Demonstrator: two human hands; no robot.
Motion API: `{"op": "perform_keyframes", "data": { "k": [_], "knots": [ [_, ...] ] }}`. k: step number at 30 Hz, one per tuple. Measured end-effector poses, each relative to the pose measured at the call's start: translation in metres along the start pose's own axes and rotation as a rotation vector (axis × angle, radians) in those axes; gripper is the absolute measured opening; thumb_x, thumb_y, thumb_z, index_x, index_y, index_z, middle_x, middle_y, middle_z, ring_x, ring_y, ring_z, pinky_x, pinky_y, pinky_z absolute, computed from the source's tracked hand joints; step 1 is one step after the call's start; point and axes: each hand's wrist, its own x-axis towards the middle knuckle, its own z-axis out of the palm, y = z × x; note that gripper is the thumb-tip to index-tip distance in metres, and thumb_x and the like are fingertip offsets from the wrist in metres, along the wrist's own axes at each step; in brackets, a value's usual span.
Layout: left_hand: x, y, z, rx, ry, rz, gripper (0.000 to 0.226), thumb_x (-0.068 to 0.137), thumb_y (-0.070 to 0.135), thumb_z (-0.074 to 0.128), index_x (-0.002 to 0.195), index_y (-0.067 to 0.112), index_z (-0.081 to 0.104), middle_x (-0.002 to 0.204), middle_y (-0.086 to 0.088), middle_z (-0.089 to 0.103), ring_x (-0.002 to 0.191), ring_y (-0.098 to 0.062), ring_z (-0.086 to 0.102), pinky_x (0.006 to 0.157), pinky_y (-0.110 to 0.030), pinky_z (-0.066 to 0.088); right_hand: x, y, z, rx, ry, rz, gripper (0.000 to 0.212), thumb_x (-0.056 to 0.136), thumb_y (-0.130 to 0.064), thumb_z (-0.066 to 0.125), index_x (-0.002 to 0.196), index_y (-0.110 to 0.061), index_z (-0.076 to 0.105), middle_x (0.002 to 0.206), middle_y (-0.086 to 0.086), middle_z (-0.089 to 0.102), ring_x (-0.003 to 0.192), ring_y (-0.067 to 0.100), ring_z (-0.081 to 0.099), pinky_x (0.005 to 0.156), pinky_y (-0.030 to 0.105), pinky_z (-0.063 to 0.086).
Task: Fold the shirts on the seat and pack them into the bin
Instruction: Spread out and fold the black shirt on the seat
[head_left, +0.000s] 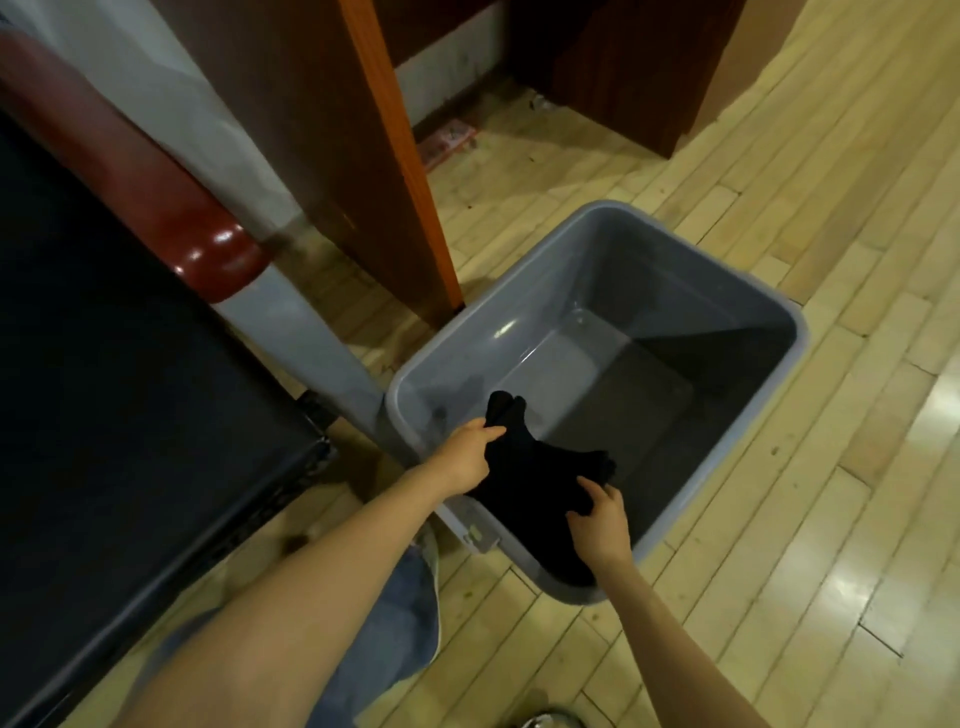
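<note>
Two bare forearms reach up from the bottom corners of the frame, with one blue denim trouser leg (395, 623) showing between them. The left hand (467, 457) and the right hand (597, 525) sit a little apart, and each has its fingers curled into an edge of one black shirt (535, 499). The shirt is soft, dark cloth gathered into a bundle, and its folds are too dark to make out. It hangs over the near corner of the bin (800, 332), partly inside and hiding the near rim.

There is one bin. It is grey, smooth, glossy plastic, rectangular with rounded corners, and it stands on the floor at centre right.

One seat (130, 389) fills the left of the frame, flat and black. It has a shiny red padded armrest (156, 171) at upper left and a grey metal leg beside the bin. A reddish-brown wooden panel (363, 156) stands at upper centre, just behind the bin. The floor (779, 467) is made of pale, polished wooden strips.
</note>
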Motion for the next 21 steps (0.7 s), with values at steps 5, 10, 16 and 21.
{"op": "perform_keyframes", "data": {
  "k": [5, 10, 16, 21],
  "knots": [
    [-0.005, -0.006, 0.010, -0.018, -0.026, -0.022, 0.064, 0.091, -0.012, 0.039, 0.148, 0.015, 0.030, 0.156, -0.008, 0.018, 0.142, -0.026, 0.023, 0.115, -0.034, 0.024, -0.007, 0.015, -0.003, -0.002, 0.029, 0.087, 0.052, 0.095, 0.002, 0.042, 0.145, -0.010, 0.038, 0.151, 0.013, 0.024, 0.117, 0.030, 0.051, 0.095, 0.029, 0.042],
    [-0.019, -0.021, 0.028, 0.008, -0.096, -0.037, 0.066, 0.090, -0.014, 0.039, 0.148, 0.017, 0.030, 0.157, -0.008, 0.015, 0.143, -0.025, 0.019, 0.112, -0.029, 0.027, -0.034, 0.043, 0.004, 0.009, 0.030, 0.131, 0.052, 0.094, 0.002, 0.043, 0.144, -0.011, 0.038, 0.150, 0.013, 0.026, 0.120, 0.031, 0.050, 0.103, 0.035, 0.040],
    [-0.028, -0.034, 0.032, 0.051, -0.185, -0.070, 0.069, 0.090, -0.016, 0.035, 0.148, 0.021, 0.030, 0.158, -0.006, 0.013, 0.144, -0.024, 0.019, 0.113, -0.026, 0.023, -0.066, 0.065, 0.021, 0.032, 0.022, 0.191, 0.054, 0.094, 0.001, 0.046, 0.145, -0.015, 0.037, 0.151, 0.012, 0.024, 0.119, 0.025, 0.051, 0.101, 0.028, 0.039],
    [-0.032, -0.043, 0.036, 0.096, -0.231, -0.053, 0.068, 0.090, -0.015, 0.036, 0.147, 0.022, 0.033, 0.158, -0.006, 0.015, 0.143, -0.023, 0.021, 0.114, -0.026, 0.022, -0.092, 0.074, 0.040, 0.132, 0.066, 0.269, 0.054, 0.094, 0.000, 0.047, 0.144, -0.018, 0.039, 0.152, 0.009, 0.024, 0.125, 0.023, 0.046, 0.106, 0.030, 0.036]
  ]
}}
